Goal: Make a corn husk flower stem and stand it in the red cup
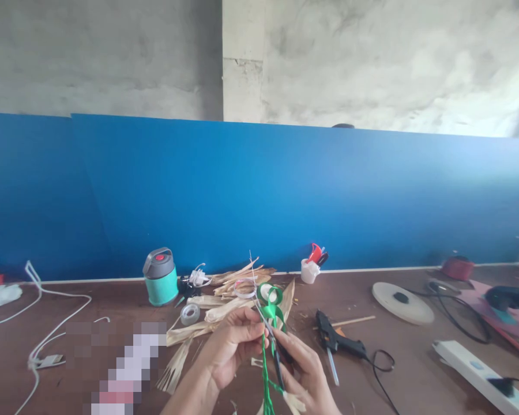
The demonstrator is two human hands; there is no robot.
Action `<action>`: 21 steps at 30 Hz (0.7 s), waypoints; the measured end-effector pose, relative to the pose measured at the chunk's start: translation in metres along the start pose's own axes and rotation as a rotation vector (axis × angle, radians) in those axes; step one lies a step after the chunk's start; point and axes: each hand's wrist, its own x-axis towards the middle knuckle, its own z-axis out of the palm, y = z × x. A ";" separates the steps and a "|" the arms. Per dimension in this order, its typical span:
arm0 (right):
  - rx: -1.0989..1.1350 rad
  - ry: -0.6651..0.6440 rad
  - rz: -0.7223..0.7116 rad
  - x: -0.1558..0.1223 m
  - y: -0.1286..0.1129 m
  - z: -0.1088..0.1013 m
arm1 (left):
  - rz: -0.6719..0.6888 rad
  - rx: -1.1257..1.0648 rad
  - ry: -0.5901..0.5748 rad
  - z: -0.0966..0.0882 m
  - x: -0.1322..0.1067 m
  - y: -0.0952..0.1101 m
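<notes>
My left hand is closed in a pinch on a thin wire stem wrapped in green ribbon. The ribbon trails down between my hands. My right hand is closed around a dark slim tool, held against the ribbon just below the left fingers. A small roll of green ribbon lies on the table just behind my hands. Dried corn husks are strewn on the brown table around and behind them.
A black glue gun with its cord lies right of my hands. A teal jar with a grey lid, a tape roll, a white cup with scissors, a white round disc, a power strip and white cables are also there. A blue partition backs the table.
</notes>
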 end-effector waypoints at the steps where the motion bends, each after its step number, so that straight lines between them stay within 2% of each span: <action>1: 0.005 -0.004 0.011 0.000 0.000 0.000 | 0.000 0.001 0.003 0.000 0.000 0.000; 10: -0.083 0.016 -0.017 0.002 0.003 -0.004 | 0.018 0.024 0.011 0.004 -0.002 0.004; 16: -0.038 -0.004 0.078 0.012 -0.004 0.001 | 0.052 0.049 0.040 0.006 -0.003 0.003; 21: -0.057 -0.036 0.071 0.018 -0.010 0.000 | 0.056 0.062 0.030 0.006 -0.002 0.000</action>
